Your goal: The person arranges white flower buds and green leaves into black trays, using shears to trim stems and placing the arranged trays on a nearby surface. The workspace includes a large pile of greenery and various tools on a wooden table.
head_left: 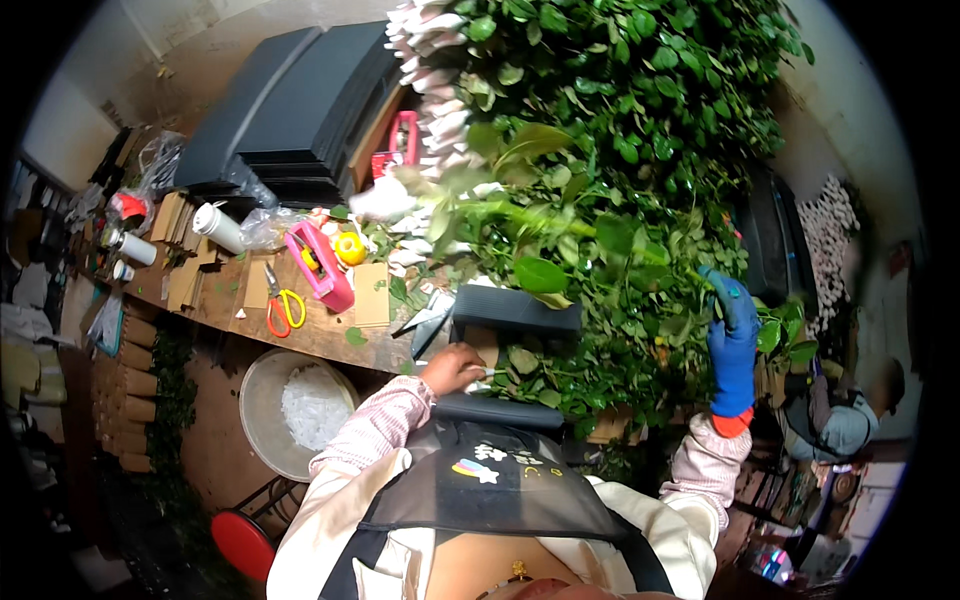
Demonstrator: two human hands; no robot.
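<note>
My left hand [455,370], bare, is closed at the near edge of the table beside a black ridged block [515,310]. A small white bit shows at its fingertips; what it holds is unclear. My right hand [733,325], in a blue glove, is raised at the right and closed around the cut end of a long leafy flower stem [570,222]. That stem runs left, blurred, to a pale flower head [385,198] that seems wrapped in white. Below my left hand lies a black padded roll [497,411]. Silvery blades [430,322] lie just beyond that hand.
A large heap of leafy stems [640,80] with white-wrapped heads [440,110] fills the far side. Scissors [287,312], a pink tape dispenser [322,270] and stacked dark sheets [310,110] are at left. A white bucket [250,420] stands below; a person [845,420] is at far right.
</note>
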